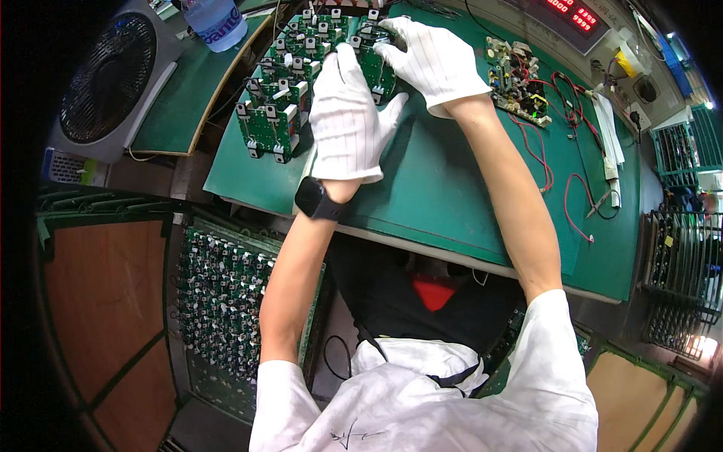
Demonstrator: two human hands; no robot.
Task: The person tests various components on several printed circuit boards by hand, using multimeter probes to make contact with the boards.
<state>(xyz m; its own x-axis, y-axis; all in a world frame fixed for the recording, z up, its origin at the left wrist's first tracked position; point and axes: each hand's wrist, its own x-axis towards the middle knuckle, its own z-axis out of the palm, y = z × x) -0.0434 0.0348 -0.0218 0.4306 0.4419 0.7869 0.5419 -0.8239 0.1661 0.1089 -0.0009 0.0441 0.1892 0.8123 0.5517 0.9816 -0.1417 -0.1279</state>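
Both of my hands wear white striped work gloves. My right hand (pixel 440 64) is closed at the right edge of a green circuit board (pixel 374 68), fingers at its top and thumb lower down. My left hand (pixel 346 124) lies against the boards just left of it, fingers stretched upward and thumb spread to the right. Its fingertips partly cover the parts behind. A cluster of upright green circuit boards (pixel 265 126) with black and white components stands left of and beyond my left hand, on the green work mat (pixel 444 188).
A larger populated circuit board (pixel 518 79) with red wires (pixel 544 154) lies to the right. Behind it stands a meter with red digits (pixel 572 16). At left are a fan (pixel 109 75) and a water bottle (pixel 217 24). A rack of several boards (pixel 222 301) sits below the table edge.
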